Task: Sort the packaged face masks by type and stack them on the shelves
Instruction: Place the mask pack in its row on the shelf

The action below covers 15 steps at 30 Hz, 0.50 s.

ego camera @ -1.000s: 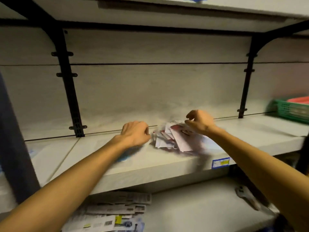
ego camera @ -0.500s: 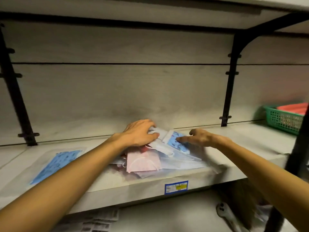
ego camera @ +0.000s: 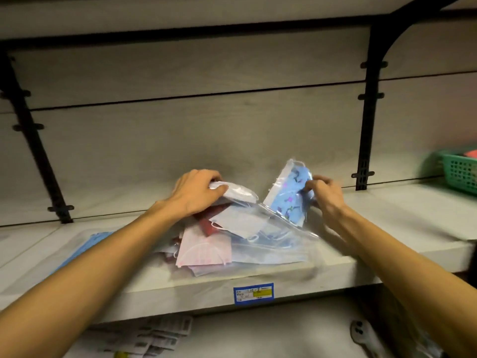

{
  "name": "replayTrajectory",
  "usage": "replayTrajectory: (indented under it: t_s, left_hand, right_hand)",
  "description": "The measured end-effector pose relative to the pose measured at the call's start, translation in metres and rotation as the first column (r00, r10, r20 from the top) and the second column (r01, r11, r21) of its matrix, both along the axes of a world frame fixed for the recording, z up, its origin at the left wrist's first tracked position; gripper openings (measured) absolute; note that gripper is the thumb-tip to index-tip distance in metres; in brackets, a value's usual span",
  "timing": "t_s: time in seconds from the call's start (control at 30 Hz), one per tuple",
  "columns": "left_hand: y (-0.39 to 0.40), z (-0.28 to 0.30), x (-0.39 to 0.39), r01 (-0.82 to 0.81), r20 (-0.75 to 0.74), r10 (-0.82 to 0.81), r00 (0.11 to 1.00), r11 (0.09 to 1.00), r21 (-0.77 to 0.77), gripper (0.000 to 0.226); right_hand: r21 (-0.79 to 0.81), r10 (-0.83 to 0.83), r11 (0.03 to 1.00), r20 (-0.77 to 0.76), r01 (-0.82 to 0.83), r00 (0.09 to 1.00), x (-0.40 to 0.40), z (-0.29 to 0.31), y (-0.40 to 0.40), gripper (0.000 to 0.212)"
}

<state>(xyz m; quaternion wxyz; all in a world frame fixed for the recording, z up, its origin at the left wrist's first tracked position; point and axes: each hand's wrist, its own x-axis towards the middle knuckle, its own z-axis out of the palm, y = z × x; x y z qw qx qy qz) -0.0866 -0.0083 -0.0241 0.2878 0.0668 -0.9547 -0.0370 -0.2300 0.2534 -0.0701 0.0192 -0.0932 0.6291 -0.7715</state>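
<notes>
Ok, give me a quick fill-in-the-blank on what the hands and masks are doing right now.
1. The right hand pinches a packaged mask whose colour is patterned ____.
2. The left hand grips a packaged mask that is ____ in colour.
3. At the front of the pile, nearest the shelf edge, lies a ____ mask.
4. At the far right of the shelf stands a ____ basket.

Missing words: blue; white; pink; green

Both forearms bare to the frame's edge, apparently sleeveless; no jewellery.
</notes>
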Motion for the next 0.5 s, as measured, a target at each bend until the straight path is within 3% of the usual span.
replayTrajectory:
  t_s: [0.07,0.1,0.2,0.3,0.37,0.43,0.5]
  left_hand:
    - [-0.008,0.006,0.002,-0.076,-0.023,0.085,0.996,0.960,0.270,0.035]
    - [-0.010,0.010,0.004,-0.091,-0.031,0.116,0.993,0.894,0.440,0.042]
    - [-0.013,0.018,0.021,-0.028,-0.020,0.084,0.996,0.533,0.846,0.057]
    - [-0.020,0.016,0.042,0.076,-0.056,-0.099,0.994,0.218,0.973,0.071]
    - [-0.027,0.011,0.055,0.092,-0.073,-0.129,0.989,0.148,0.985,0.057]
    - [-0.038,0.004,0.067,0.086,-0.073,-0.086,0.994,0.157,0.984,0.031]
    - [-0.055,-0.001,0.083,0.065,-0.071,0.029,0.997,0.168,0.984,0.023]
  right_hand:
    - [-0.077,-0.040,0.996,0.058,0.044,0.998,-0.006,0.014,0.000,0.018]
    - [-0.110,-0.036,0.993,0.079,0.044,0.996,-0.007,0.020,-0.002,0.018]
    - [-0.184,0.018,0.983,0.095,0.000,0.995,-0.003,0.031,-0.014,0.022]
    - [-0.165,0.078,0.984,0.024,-0.073,0.997,0.010,0.037,-0.032,0.019]
    - [-0.127,0.122,0.984,-0.026,-0.125,0.992,0.020,0.039,-0.046,0.023]
    - [-0.087,0.176,0.980,-0.063,-0.182,0.982,0.034,0.041,-0.061,0.027]
    - [-0.069,0.230,0.969,-0.080,-0.236,0.970,0.049,0.045,-0.079,0.031]
